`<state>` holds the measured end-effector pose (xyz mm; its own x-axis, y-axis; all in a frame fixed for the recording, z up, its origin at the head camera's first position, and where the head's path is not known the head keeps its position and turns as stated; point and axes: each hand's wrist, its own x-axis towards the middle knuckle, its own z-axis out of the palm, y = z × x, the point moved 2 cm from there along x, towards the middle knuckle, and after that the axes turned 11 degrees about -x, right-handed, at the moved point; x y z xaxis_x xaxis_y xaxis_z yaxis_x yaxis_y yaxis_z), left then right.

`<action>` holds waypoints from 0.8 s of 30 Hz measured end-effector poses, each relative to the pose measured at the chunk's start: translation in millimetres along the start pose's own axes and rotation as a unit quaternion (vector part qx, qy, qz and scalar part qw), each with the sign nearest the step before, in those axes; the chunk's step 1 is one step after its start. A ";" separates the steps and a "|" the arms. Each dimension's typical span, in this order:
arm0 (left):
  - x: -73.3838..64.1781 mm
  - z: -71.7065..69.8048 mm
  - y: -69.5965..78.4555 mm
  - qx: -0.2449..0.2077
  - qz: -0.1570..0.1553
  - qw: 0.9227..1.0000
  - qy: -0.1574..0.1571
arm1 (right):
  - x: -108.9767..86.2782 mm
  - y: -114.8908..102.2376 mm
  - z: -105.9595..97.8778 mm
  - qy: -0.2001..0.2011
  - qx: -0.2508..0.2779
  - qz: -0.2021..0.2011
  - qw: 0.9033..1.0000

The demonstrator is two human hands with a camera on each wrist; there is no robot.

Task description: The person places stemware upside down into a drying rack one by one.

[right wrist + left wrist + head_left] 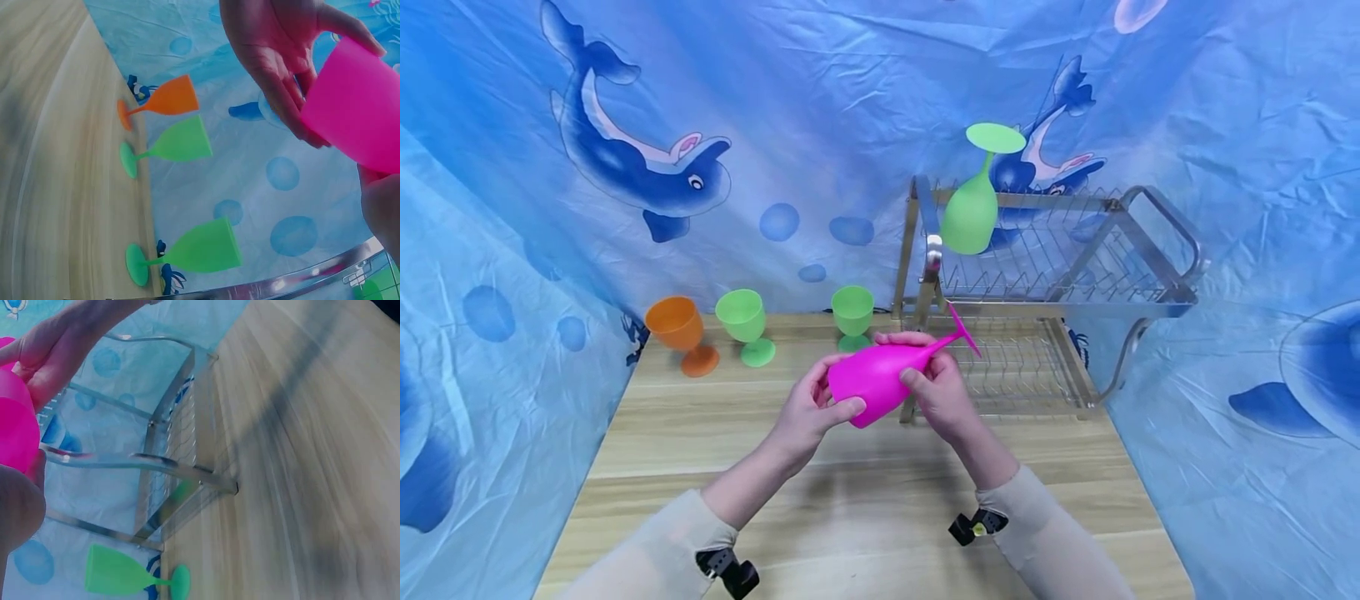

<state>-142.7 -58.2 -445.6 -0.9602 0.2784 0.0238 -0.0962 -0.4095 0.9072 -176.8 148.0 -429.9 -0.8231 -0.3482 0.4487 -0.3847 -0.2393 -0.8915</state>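
Note:
Both hands hold a bright pink plastic wine goblet (876, 379) above the table, tilted on its side with its foot up to the right. My left hand (805, 412) grips the bowl near its rim, thumb on the near side. The right hand (942, 387) pinches the bowl where it narrows into the stem, fingers behind and thumb in front. In the right wrist view, the left hand's fingers lie around the rim of the pink bowl. Upside down on the upper tier of the metal dish rack (1075, 310) stands a green goblet (972, 212).
Along the back edge of the wooden table (700, 450) stand an upright orange goblet (676, 323), a green goblet (742, 315) and another green goblet (852, 310) beside the rack. A blue dolphin-printed cloth (790, 125) hangs behind and at both sides.

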 end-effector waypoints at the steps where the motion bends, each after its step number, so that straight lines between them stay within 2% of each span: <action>1: 0.4 1.1 -0.9 -0.005 -0.002 1.000 -0.001 | -0.1 0.2 0.6 0.005 -0.006 0.000 1.000; 9: 4.3 9.6 -3.1 -0.025 -0.008 1.000 -0.013 | 3.3 0.9 1.4 0.060 -0.030 -0.018 0.998; 13: 5.7 10.7 -1.3 -0.030 -0.006 0.999 -0.018 | 7.5 -3.3 1.1 0.059 -0.039 -0.019 0.997; 18: 7.5 10.8 -0.4 -0.040 -0.008 0.999 -0.022 | 11.8 -6.8 2.0 0.048 -0.021 -0.010 0.999; 24: 7.9 15.8 3.2 -0.041 -0.010 0.999 -0.033 | 13.5 -12.6 2.2 0.079 -0.029 -0.021 0.996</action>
<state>-146.4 -43.6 -435.9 -0.9385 0.3431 0.0372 -0.1385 -0.4732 0.8700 -182.1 144.3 -412.4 -0.8597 -0.1913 0.4737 -0.4393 -0.1965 -0.8766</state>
